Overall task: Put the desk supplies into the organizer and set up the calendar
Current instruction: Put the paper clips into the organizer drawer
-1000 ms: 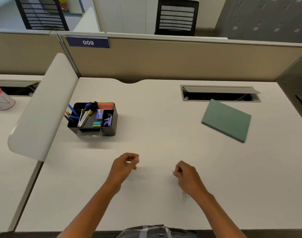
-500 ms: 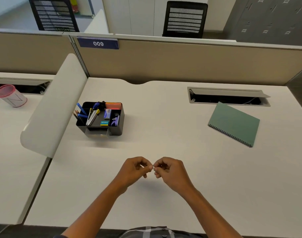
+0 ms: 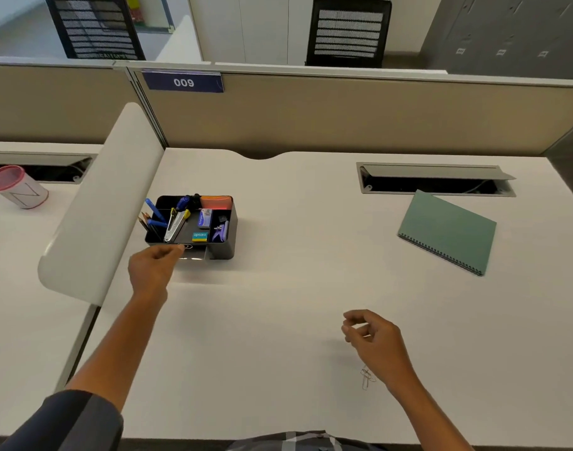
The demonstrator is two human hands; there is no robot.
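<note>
Hands have parted: half a second back we had them pinched together at bench centre. Now our left hand [image 3: 155,265] is out at 11 o'clock, fingertips closed on what looks like a paper clip [image 3: 186,246] at the organizer [image 3: 225,249] front lip — too small to be sure. Right hand [image 3: 373,336] hangs loosely curled, holding nothing, above more clips [image 3: 366,377] at 5 o'clock. Calendar [image 3: 448,229] lies flat at 2 o'clock, not yet set up.

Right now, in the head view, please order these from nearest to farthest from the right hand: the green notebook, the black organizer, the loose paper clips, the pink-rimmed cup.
From the right hand:
1. Paper clips, just below it.
2. Green notebook, beyond, right.
3. Black organizer, beyond, left.
4. Pink-rimmed cup, neighbouring desk, far left.
</note>
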